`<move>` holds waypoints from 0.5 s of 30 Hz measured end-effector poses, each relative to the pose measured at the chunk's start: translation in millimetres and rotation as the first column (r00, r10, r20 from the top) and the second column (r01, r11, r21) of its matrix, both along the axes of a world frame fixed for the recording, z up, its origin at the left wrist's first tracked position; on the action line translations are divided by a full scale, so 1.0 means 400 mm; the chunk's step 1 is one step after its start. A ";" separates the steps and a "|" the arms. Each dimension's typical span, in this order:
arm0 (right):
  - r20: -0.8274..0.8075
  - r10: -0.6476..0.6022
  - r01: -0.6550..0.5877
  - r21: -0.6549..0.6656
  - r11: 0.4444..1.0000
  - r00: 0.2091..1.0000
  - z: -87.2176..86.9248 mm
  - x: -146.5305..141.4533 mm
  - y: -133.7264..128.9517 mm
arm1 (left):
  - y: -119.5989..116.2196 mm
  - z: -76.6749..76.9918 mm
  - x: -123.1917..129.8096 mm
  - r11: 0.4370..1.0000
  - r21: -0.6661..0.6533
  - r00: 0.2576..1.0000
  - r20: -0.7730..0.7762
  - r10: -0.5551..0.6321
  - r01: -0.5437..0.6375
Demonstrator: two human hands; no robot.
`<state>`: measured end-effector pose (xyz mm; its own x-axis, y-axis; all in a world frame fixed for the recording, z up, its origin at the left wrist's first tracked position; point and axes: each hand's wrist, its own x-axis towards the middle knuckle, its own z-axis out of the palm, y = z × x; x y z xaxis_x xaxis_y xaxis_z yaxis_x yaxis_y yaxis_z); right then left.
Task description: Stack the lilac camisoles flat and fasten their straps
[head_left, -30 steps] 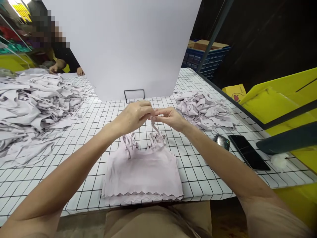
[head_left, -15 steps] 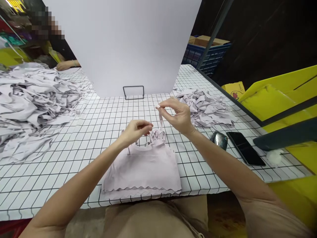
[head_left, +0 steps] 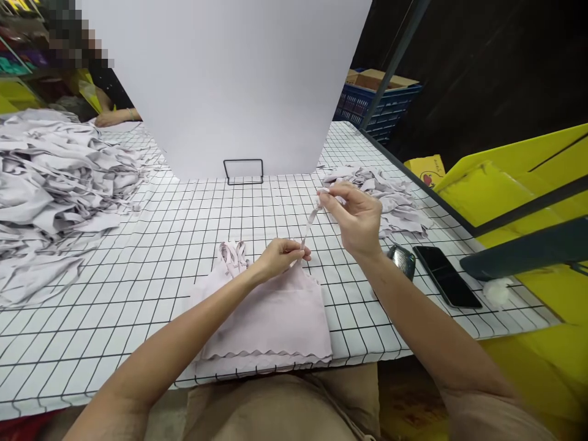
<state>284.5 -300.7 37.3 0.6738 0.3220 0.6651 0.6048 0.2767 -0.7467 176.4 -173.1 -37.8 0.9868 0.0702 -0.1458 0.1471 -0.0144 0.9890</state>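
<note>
A pale pink strappy top (head_left: 280, 318) with a scalloped hem lies on a stack of similar pieces at the table's front edge. My right hand (head_left: 356, 214) pinches the upper end of its thin shoulder strap (head_left: 311, 225), drawn up and to the right. Lower on that same strap, close to where it meets the body of the top, my left hand (head_left: 281, 257) is closed with thumb and fingers together. More straps (head_left: 233, 257) lie bunched at the top's left shoulder.
Heaped pale fabric pieces (head_left: 59, 184) cover the table's left side; a smaller pile (head_left: 399, 205) lies behind my right hand. A dark phone (head_left: 448, 275) and a shiny dark object (head_left: 402, 260) rest at right. A white panel (head_left: 239, 86) stands behind; another person's hand (head_left: 113, 117) is at far left.
My right hand has moved right, stretching the strap out at a slant. My left hand has shifted right and closed on the strap's lower part. The bunched straps at the left shoulder now show.
</note>
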 end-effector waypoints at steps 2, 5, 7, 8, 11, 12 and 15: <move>-0.054 -0.017 0.016 -0.033 0.999 0.998 -0.017 0.000 -0.029 | 0.007 -0.002 0.000 0.998 0.031 0.998 -0.011 -0.054 0.055; -0.066 -0.129 0.116 -0.170 0.979 0.989 -0.040 0.010 -0.077 | 0.009 -0.001 -0.002 0.990 0.128 0.997 0.023 -0.070 0.066; 0.104 -0.196 0.219 -0.305 0.927 0.975 -0.050 0.016 -0.105 | 0.007 0.000 -0.004 0.968 0.249 0.994 0.088 -0.063 0.039; 0.217 -0.160 0.235 -0.391 0.890 0.963 -0.054 0.017 -0.115 | 0.006 -0.001 -0.003 0.943 0.331 0.989 0.128 -0.071 0.025; 0.334 0.244 0.085 -0.729 0.679 0.911 -0.075 0.012 -0.124 | 0.001 -0.009 0.000 0.799 0.601 0.959 0.233 -0.164 -0.009; 0.271 0.371 0.007 -0.816 0.579 0.888 -0.086 0.009 -0.121 | 0.000 -0.014 0.002 0.737 0.675 0.948 0.248 -0.202 -0.019; 0.086 0.489 -0.128 -0.913 0.387 0.868 -0.122 0.010 -0.108 | -0.004 -0.025 0.007 0.577 0.815 0.933 0.244 -0.265 -0.049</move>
<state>288.5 -343.9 -11.4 0.2243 0.9741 0.0293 0.8481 -0.1803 -0.4982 179.1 -174.7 -47.6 0.9692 -0.1082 0.2211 -0.2146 -0.8116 0.5434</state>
